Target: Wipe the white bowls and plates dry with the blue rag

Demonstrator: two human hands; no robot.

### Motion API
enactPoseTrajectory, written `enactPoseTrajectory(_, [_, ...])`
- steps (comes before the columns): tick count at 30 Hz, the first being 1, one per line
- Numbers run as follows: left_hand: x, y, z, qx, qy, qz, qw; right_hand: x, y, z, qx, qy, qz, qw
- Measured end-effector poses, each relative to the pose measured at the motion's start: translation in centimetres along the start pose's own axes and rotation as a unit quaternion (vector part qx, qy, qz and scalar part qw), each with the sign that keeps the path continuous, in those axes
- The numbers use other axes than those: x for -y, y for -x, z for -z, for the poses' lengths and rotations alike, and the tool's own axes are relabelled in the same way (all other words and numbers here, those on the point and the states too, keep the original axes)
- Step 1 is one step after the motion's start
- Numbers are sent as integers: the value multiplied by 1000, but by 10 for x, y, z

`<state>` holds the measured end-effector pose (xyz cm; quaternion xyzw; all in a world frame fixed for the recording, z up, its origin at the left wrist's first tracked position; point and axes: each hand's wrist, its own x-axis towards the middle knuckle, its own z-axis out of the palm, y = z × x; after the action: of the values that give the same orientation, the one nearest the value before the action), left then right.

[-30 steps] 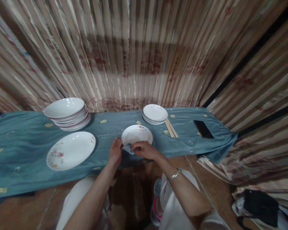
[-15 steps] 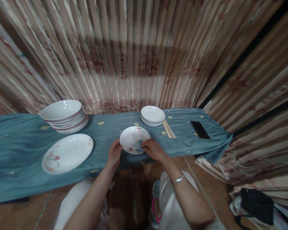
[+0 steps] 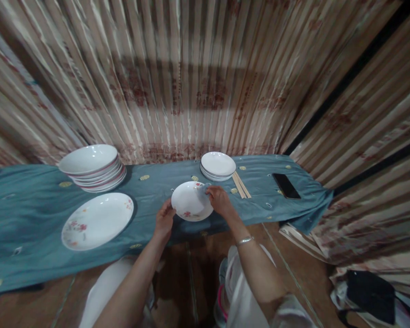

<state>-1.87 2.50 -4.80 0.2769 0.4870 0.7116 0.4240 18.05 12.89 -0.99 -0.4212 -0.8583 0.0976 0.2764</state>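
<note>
A white plate with red flower prints [image 3: 190, 202] is gripped at its left rim by my left hand [image 3: 165, 217], thumb on top. My right hand [image 3: 219, 200] is closed in a pinch on a small bluish cloth [image 3: 202, 190], which lies against the plate's upper right part. Only a bit of the cloth shows beyond my fingers. Just behind the plate stands a stack of small white plates [image 3: 217, 164] with dark rims, and several wooden chopsticks [image 3: 241, 185] lie to the right of that stack.
A large oval floral plate [image 3: 102, 218] lies on the left of the blue-green tablecloth [image 3: 153, 182]. Behind it rises a stack of white bowls and plates [image 3: 92, 166]. A black phone [image 3: 286, 186] rests at right. Pleated curtains [image 3: 191, 82] hang behind.
My right hand has slid the bluish cloth from the plate's lower right up toward its upper right rim. My left hand still grips the left rim.
</note>
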Motion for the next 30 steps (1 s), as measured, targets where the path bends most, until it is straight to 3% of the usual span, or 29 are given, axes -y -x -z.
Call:
enactPoseTrajectory(9, [-8,3,0,-5,-25,16,1000,-17,-13,-38,-65,-12,-19,998])
enactPoseTrajectory(13, [-11,4,-2,-11,-25,25,999,-20,-12,-43,-68,-19,-35,997])
enactPoseTrajectory(17, [-11,3,-4,-14,-19,30,999,-22,-6,-33,-64,-18,-42,997])
enactPoseTrajectory(30, [-13,3,-2,-15,-64,45,997,1,15,17,85,72,-144,983])
